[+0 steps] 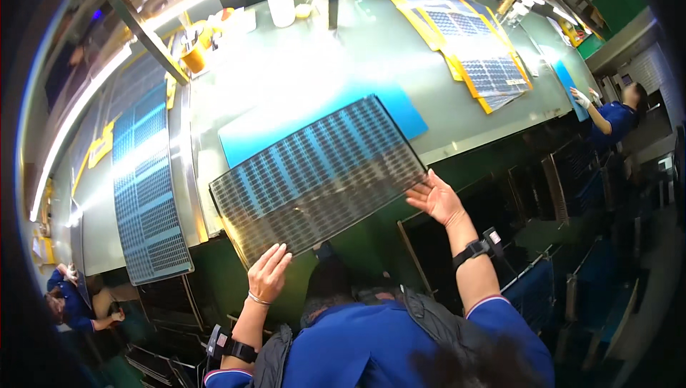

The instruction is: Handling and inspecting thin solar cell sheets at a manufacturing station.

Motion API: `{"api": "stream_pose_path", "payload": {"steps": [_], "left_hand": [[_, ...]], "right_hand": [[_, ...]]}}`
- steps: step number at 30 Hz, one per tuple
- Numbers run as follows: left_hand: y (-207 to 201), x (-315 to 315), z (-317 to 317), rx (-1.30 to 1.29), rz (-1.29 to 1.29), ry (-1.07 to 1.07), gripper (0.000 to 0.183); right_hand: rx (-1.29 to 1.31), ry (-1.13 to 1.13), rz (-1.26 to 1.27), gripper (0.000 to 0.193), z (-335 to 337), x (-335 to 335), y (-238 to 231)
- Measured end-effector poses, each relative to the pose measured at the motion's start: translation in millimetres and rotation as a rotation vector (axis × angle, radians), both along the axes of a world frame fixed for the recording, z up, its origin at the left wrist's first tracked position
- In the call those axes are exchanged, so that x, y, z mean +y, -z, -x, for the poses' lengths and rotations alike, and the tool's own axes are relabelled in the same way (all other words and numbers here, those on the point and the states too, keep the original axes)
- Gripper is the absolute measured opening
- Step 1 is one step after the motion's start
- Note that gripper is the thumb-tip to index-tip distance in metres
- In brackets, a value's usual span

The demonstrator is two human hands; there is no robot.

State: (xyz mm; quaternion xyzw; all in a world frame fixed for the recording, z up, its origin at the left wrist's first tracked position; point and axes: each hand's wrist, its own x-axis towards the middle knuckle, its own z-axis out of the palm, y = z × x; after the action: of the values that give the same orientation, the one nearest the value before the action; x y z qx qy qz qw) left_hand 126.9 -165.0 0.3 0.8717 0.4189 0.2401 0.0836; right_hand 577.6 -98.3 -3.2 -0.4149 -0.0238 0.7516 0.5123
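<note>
A large see-through panel printed with rows of small dark shapes is tilted in front of me, its near part out past the bench edge. My left hand is at its near left corner, fingers straight and close together against the edge. On the right, my right hand supports the near right corner with its fingers stretched and slightly apart; the contact underneath is hidden. Beneath the panel's far side, a plain blue sheet lies on the pale bench.
Another patterned panel lies to the left. Orange-edged patterned sheets are at the back right. A white bottle and an orange cup stand behind. Co-workers sit at far left and far right. Dark racks stand below right.
</note>
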Motion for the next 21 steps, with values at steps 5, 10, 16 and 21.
{"api": "stream_pose_path", "payload": {"steps": [5, 10, 16, 21], "left_hand": [[-3, 6, 12, -0.293, 0.013, -0.665, 0.040], [27, -5, 46, -1.350, 1.118, -0.940, 0.024], [-30, 83, 60, -0.658, 0.897, -0.498, 0.025], [-45, 145, 32, -1.128, 0.781, -0.538, 0.056]], "right_hand": [[-0.420, -0.074, 0.068, 0.018, -5, 28, -15], [-0.509, -0.284, 0.120, 0.024, -4, 53, -25], [-0.780, -0.416, 0.022, 0.023, 2, 103, -57], [-1.082, -0.422, -0.265, 0.016, -14, 173, -26]]}}
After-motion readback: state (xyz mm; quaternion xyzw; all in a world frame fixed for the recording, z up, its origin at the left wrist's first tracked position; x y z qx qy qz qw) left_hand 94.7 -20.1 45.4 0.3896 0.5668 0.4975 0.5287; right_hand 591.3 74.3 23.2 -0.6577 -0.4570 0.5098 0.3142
